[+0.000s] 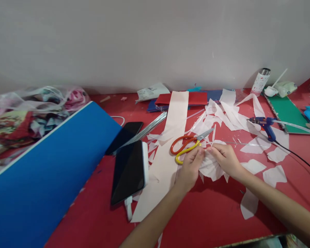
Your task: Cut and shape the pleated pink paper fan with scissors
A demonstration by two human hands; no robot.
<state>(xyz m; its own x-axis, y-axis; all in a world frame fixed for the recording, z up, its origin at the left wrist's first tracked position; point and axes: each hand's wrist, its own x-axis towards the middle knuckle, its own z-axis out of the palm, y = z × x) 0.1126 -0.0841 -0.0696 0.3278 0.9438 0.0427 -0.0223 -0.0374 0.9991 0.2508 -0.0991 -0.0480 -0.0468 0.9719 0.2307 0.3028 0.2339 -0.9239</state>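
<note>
Nearest, the left hand (190,167) and the right hand (226,159) meet over the red tabletop (212,213), fingertips pinched shut on a small bunch of white paper petals (211,166). Holding it from both sides keeps the loose pieces gathered and lifted just off the surface. White paper offcuts (274,175) lie scattered to the right, where trimming would drop them.

To the left, a black smartphone (127,172) rests on a white power bank (145,160), screen up. A long pale pink paper strip (167,151) runs from near to far between the phone and the hands.

Just beyond the fingers lie orange-and-yellow-handled scissors (186,146), blades shut, within easy reach. Farther right, a blue hot-glue gun (265,125) lies on its side, its black cord trailing off right. A large blue sheet (46,172) fills the left foreground. Against the far wall stands a white spray can (260,82).
</note>
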